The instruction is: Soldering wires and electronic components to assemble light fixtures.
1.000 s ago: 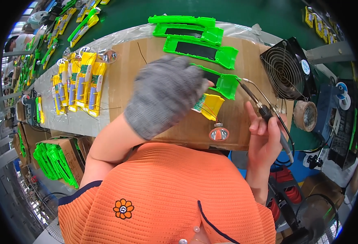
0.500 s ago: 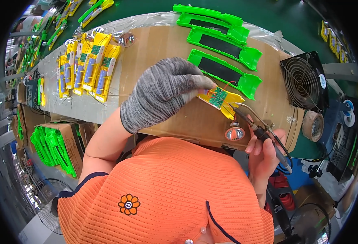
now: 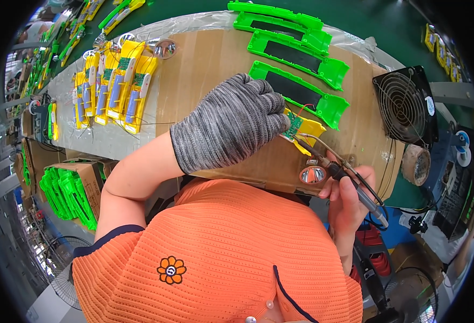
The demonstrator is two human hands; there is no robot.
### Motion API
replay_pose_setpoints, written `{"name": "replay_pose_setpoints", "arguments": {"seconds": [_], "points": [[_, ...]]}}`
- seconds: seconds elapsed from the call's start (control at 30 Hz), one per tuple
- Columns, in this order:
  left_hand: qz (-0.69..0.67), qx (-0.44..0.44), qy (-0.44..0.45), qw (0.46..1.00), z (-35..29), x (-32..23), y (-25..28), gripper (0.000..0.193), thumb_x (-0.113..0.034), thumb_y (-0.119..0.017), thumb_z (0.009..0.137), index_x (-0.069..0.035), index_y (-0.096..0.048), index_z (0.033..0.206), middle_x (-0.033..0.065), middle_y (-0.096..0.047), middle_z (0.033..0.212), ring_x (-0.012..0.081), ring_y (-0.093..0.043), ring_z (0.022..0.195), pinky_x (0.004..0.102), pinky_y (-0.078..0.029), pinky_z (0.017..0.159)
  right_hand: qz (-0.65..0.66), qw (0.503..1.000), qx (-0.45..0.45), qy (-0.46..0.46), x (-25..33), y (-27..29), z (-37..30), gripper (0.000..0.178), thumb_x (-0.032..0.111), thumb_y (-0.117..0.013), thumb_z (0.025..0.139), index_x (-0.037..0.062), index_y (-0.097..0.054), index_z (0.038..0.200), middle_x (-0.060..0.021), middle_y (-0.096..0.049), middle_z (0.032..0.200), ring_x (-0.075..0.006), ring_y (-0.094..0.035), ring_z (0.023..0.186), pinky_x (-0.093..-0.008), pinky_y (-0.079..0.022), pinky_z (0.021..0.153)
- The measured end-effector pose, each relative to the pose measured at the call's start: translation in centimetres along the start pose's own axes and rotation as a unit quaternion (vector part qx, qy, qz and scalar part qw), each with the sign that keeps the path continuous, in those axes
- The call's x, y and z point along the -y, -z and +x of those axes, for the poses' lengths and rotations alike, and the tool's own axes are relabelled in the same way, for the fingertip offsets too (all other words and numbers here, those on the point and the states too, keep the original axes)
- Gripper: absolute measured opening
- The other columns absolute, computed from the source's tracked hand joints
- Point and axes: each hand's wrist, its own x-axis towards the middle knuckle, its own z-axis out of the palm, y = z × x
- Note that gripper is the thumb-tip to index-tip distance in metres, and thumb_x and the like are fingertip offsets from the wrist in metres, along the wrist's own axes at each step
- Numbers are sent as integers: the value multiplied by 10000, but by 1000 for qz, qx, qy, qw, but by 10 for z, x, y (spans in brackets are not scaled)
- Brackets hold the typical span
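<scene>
The right fingers [image 3: 349, 195] hold a soldering iron [image 3: 336, 171]

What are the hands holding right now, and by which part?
The bare right hand holds a slim black and grey soldering iron by its handle. The grey gloved left hand covers part of a yellow plastic piece; any grip is hidden.

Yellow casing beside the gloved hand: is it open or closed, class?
Open: the yellow casing shows its green circuit board uncovered.
</scene>
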Motion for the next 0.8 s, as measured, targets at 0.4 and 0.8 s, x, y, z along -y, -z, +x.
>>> {"name": "replay_pose_setpoints", "arguments": {"seconds": [0.4, 0.8], "points": [[8, 7, 21, 1000, 2, -3, -1, 162, -161, -695, 760, -109, -683, 913, 74, -627, 894, 266, -602, 868, 402, -470, 773, -73, 997, -10, -5, -4, 0, -3, 173, 11, -586, 902, 17, -428, 973, -51, -536, 639, -145, -579, 567, -451, -414, 846], [4, 15, 21, 1000, 3, -4, 1, 161, -149, -691, 755, -103, -675, 908, 70, -621, 882, 268, -599, 856, 397, -471, 761, -69, 998, -1, 3, -6, 1, -3, 188, 47, -608, 915, 20, -435, 986, -64, -559, 655, -152, -598, 587, -451, -410, 860]]}}
